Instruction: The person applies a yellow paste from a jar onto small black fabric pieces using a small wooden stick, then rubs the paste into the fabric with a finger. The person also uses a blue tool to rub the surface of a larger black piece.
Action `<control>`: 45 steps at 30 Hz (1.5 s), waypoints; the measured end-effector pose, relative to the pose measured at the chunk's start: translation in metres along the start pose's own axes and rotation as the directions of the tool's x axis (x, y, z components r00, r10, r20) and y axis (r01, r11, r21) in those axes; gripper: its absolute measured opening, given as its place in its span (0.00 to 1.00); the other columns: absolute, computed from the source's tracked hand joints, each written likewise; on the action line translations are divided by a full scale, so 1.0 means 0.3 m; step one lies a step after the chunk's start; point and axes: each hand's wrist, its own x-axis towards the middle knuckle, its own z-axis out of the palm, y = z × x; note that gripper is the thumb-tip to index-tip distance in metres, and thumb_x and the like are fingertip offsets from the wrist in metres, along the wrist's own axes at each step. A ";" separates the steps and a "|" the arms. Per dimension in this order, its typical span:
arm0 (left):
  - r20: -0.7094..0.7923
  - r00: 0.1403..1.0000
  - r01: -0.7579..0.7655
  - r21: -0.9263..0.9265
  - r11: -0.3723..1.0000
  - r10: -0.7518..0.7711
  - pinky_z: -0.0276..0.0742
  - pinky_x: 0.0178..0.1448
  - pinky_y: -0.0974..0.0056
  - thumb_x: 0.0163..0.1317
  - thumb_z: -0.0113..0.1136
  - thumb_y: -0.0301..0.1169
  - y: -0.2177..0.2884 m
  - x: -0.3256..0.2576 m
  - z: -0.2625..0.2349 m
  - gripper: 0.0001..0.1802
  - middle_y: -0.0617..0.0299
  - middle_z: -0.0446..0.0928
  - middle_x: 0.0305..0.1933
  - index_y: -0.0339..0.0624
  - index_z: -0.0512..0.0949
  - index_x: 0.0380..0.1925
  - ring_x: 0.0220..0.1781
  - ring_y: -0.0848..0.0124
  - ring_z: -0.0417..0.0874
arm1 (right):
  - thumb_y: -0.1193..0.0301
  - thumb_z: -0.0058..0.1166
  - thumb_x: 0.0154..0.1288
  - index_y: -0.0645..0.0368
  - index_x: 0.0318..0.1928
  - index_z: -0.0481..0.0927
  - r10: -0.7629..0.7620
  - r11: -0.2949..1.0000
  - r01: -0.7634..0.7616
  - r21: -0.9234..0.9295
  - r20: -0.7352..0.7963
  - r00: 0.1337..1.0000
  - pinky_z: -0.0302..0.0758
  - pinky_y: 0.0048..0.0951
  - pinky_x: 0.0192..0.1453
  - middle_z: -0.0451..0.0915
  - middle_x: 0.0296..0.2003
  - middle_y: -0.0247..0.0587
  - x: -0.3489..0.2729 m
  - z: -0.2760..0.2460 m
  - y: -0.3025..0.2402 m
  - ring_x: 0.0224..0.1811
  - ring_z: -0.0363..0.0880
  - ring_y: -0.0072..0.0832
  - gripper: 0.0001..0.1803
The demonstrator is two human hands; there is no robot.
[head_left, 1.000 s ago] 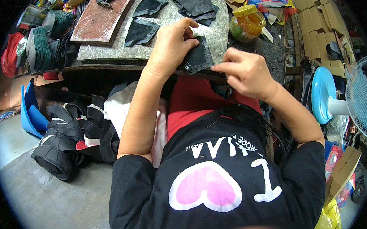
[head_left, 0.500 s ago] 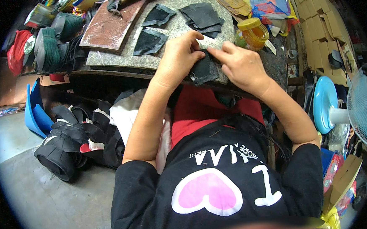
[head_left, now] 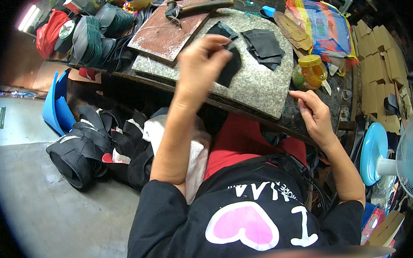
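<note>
The left hand [head_left: 203, 65], blurred, hangs curled over black leather-like pieces [head_left: 232, 69] on the speckled stone slab [head_left: 261, 90]; whether its fingertips pinch one, I cannot tell. The right hand [head_left: 313, 112], fingers loosely curled and apparently holding nothing, hovers just beside the slab's right edge. The slab probably serves as a firm, flat base. Farther out, an overlapping pile [head_left: 262, 45] likely saves room, while the hammer [head_left: 203, 6] lies on the reddish board [head_left: 163, 34], presumably to stay reachable.

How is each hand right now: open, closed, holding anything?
Left hand: blurred, at a black piece; grip cannot be told.
Right hand: partly open, nothing visible in it.
</note>
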 end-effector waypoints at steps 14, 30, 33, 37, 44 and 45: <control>0.273 0.825 -0.544 0.617 0.568 0.494 0.75 0.60 0.53 0.56 0.63 0.24 -0.062 0.149 0.145 0.17 0.56 0.83 0.50 0.45 0.83 0.47 0.58 0.53 0.78 | 0.80 0.56 0.62 0.49 0.52 0.86 -0.040 0.902 -0.028 -0.432 -0.147 0.988 0.77 0.36 0.41 0.79 0.34 0.39 0.058 -0.254 -0.086 0.35 0.81 0.38 0.19; 0.123 0.943 -0.322 0.095 0.942 0.309 0.80 0.52 0.56 0.60 0.54 0.21 0.069 0.081 0.144 0.14 0.44 0.84 0.41 0.33 0.82 0.45 0.44 0.49 0.86 | 0.79 0.58 0.60 0.45 0.47 0.88 -0.168 0.662 0.045 -0.748 -0.089 0.982 0.79 0.36 0.48 0.80 0.39 0.30 0.123 -0.235 0.041 0.46 0.80 0.33 0.18; 0.595 0.795 -0.213 0.083 0.973 0.123 0.80 0.54 0.56 0.57 0.55 0.24 0.075 0.043 0.116 0.16 0.42 0.84 0.41 0.33 0.82 0.46 0.46 0.49 0.86 | 0.78 0.59 0.58 0.40 0.45 0.89 -0.167 0.667 0.015 -0.745 -0.130 0.977 0.80 0.34 0.47 0.80 0.40 0.26 0.103 -0.247 0.026 0.46 0.80 0.31 0.18; 0.638 0.769 -0.313 0.312 0.897 0.047 0.79 0.55 0.52 0.55 0.62 0.24 0.051 0.017 0.188 0.22 0.44 0.84 0.43 0.40 0.79 0.53 0.47 0.47 0.85 | 0.76 0.60 0.57 0.39 0.43 0.90 -0.157 0.629 0.000 -0.778 -0.127 0.979 0.81 0.33 0.47 0.81 0.40 0.25 0.108 -0.234 0.048 0.46 0.80 0.30 0.17; 0.374 0.928 -0.204 0.481 0.853 0.012 0.79 0.53 0.53 0.55 0.68 0.27 0.050 -0.065 0.203 0.25 0.46 0.83 0.44 0.45 0.78 0.55 0.48 0.49 0.85 | 0.76 0.59 0.58 0.38 0.43 0.90 -0.172 0.597 0.040 -0.801 -0.080 0.982 0.81 0.33 0.47 0.80 0.39 0.25 0.144 -0.214 0.070 0.46 0.80 0.30 0.17; 0.379 0.925 -0.202 0.458 0.866 0.015 0.78 0.53 0.53 0.55 0.69 0.27 0.050 -0.075 0.193 0.25 0.47 0.83 0.44 0.45 0.77 0.55 0.48 0.50 0.85 | 0.76 0.59 0.58 0.39 0.43 0.90 -0.185 0.615 0.038 -0.787 -0.097 0.978 0.81 0.33 0.47 0.80 0.39 0.26 0.138 -0.222 0.063 0.46 0.80 0.30 0.17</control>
